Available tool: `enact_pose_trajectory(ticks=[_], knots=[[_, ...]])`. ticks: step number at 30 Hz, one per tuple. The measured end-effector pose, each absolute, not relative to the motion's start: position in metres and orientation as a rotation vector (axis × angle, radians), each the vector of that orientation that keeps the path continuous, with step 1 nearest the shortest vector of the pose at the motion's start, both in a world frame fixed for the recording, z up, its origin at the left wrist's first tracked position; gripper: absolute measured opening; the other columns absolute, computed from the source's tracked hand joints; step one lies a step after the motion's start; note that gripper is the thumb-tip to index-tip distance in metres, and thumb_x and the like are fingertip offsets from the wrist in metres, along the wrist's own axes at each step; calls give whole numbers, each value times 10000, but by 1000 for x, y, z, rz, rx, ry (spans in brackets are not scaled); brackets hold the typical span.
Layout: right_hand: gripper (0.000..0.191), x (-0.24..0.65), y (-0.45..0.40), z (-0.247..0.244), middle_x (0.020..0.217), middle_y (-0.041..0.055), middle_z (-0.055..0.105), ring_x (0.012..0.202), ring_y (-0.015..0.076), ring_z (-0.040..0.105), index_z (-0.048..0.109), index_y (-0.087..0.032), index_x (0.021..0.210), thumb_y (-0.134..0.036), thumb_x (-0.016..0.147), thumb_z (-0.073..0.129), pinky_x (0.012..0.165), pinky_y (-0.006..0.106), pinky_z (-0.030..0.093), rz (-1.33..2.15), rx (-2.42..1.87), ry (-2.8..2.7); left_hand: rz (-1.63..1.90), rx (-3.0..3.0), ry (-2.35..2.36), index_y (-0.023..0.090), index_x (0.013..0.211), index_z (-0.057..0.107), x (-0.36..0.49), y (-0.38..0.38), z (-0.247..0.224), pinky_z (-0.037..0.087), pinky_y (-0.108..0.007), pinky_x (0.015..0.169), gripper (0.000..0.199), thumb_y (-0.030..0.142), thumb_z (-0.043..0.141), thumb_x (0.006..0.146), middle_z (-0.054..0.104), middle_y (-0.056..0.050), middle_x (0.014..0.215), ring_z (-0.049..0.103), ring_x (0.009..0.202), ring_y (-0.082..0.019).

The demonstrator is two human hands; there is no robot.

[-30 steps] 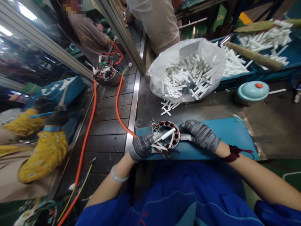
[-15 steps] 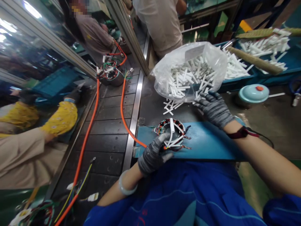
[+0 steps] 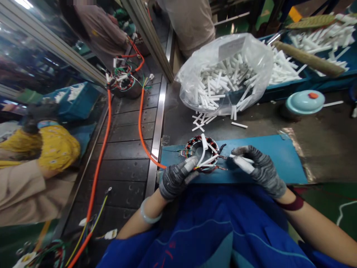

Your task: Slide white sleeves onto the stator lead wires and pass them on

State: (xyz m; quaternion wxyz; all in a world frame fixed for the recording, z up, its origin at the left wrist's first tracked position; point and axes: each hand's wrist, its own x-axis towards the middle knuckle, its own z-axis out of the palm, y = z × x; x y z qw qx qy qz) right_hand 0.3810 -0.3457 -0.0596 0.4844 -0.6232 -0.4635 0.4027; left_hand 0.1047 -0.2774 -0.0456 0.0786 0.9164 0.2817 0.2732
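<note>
At the table (image 3: 267,130), a worker's L hand (image 3: 177,178) grips leads (image 3: 197,168) by the motor ring (image 3: 192,143) on the mat (image 3: 284,160), R hand (image 3: 260,169) pinching a tube (image 3: 250,160), prob. light, semi-stiff, best held nr. one end; ring likely heavy, w/ delicate wiring.

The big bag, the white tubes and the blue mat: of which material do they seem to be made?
Bag: thin clear plastic, glossy; it crumples and shows its contents.
White tubes: probably smooth plastic sleeving; those lying loose look straight, but coated fibre is possible.
Blue mat: perhaps rubber or plastic sheet, with a dull sheen; it lies flat, without visible weave.
</note>
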Motion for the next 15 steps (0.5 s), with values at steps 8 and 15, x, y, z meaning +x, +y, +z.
enact_pose_trajectory(ticks=[8, 15], knots=[[150, 383, -342, -59, 1004, 29, 782, 888, 218, 735, 753, -296, 1028, -379, 928, 680, 820, 383, 599, 703, -1380, -1495, 765, 2781, 758, 210, 1272, 635, 100, -277, -44, 656, -267, 829, 285, 182, 561, 998, 734, -130, 1264, 756, 1066, -213], [340, 371, -314, -37, 852, 102, 776, 760, 235, 704, 760, -231, 1184, -359, 1041, 479, 695, 362, 532, 181, -1402, -2089, 636, 2753, 701, 214, 1418, 559, 92, -271, -41, 628, -282, 919, 428, 150, 516, 997, 697, -124, 1338, 726, 1141, -209]])
